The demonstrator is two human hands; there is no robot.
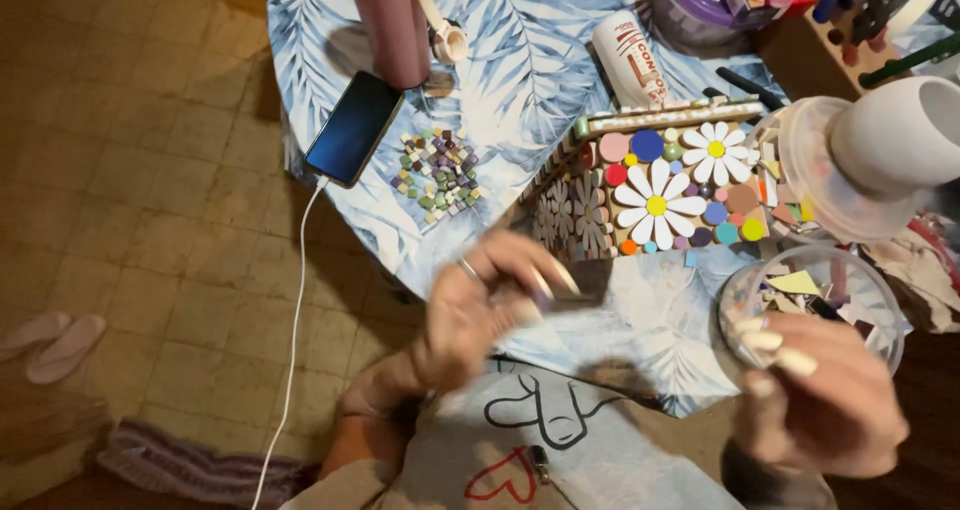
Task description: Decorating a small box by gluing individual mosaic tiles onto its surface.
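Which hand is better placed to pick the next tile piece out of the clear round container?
Right. The right hand rests at the near rim of the clear round container of tile pieces, fingertips over its edge. The left hand is further off, blurred, over the table's near edge beside the mosaic box.

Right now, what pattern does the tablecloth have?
The tablecloth shows blue palm-like leaves on white, seen best in the head view.
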